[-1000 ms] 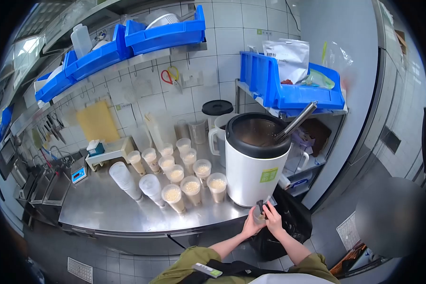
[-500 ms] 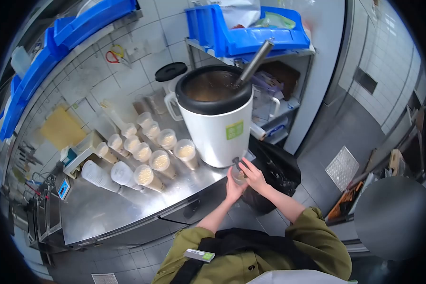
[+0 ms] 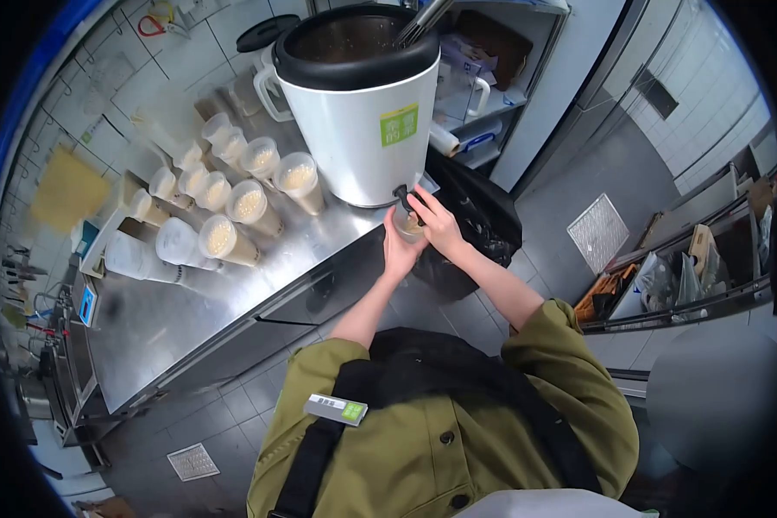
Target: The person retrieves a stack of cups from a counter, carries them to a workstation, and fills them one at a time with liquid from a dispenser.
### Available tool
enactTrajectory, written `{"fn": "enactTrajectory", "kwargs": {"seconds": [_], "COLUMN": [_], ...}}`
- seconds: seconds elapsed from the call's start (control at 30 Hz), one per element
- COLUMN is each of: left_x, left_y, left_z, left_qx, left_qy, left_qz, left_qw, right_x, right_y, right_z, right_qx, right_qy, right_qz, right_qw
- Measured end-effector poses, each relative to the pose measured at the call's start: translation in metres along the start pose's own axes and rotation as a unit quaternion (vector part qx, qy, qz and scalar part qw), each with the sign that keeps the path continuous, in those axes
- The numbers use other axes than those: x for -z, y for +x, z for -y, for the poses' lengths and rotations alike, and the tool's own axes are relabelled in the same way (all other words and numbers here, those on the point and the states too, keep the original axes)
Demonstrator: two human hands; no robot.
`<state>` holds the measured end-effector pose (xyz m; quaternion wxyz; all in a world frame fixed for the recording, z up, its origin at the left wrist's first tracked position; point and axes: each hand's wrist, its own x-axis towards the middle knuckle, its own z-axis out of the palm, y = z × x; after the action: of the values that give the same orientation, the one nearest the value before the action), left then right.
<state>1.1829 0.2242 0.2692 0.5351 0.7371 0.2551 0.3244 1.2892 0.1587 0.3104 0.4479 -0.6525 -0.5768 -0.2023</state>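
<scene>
My left hand [image 3: 397, 250] is wrapped around a clear plastic cup [image 3: 412, 230], held under the black tap [image 3: 401, 193] of a large white drink dispenser [image 3: 354, 129]. A little pale, brownish content shows in the cup. Curled at the tap's lever, my right hand [image 3: 440, 226] has its fingers closed there, beside the cup's rim. The dispenser stands at the counter's edge with its top uncovered, and a metal whisk [image 3: 425, 22] leans out of it. Left of it, several filled cups [image 3: 249, 205] with pale, beaded tops stand in rows.
Two stacks of cups [image 3: 138, 257] lie on the steel counter [image 3: 198, 321]. A black bin bag [image 3: 479, 224] hangs beside the dispenser. Behind it is a shelf unit [image 3: 501, 104]. An open drawer [image 3: 682, 285] with bagged goods is at the right, and a small scale [image 3: 87, 304] at the left.
The view has tilted downward, so the scene sits higher and further left. Both hands stay at the tap with the cup; no clear change in their hold.
</scene>
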Motion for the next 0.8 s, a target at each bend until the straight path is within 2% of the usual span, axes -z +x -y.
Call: {"fn": "enactTrajectory", "kwargs": {"seconds": [0.2,0.4,0.47,0.8], "left_x": [0.001,-0.001,-0.003,-0.008], "left_y": [-0.001,0.0,0.001,0.003], "left_z": [-0.007,-0.007,-0.004,0.008], "left_qx": [0.012,0.016,0.042,0.03], "left_qy": [0.047,0.026,0.014,0.026], "left_qz": [0.001,0.006,0.019,0.0], "left_qw": [0.999,1.0,0.999,0.999], "right_x": [-0.001,-0.001,-0.003,0.0], "right_y": [-0.001,-0.001,-0.003,0.0], "right_z": [-0.002,-0.004,-0.007,-0.004], "right_qx": [0.01,0.011,0.004,0.001], "right_qy": [-0.008,-0.007,0.001,0.013], "right_qz": [0.007,0.016,0.022,0.029], "right_qw": [1.0,1.0,1.0,0.999]}}
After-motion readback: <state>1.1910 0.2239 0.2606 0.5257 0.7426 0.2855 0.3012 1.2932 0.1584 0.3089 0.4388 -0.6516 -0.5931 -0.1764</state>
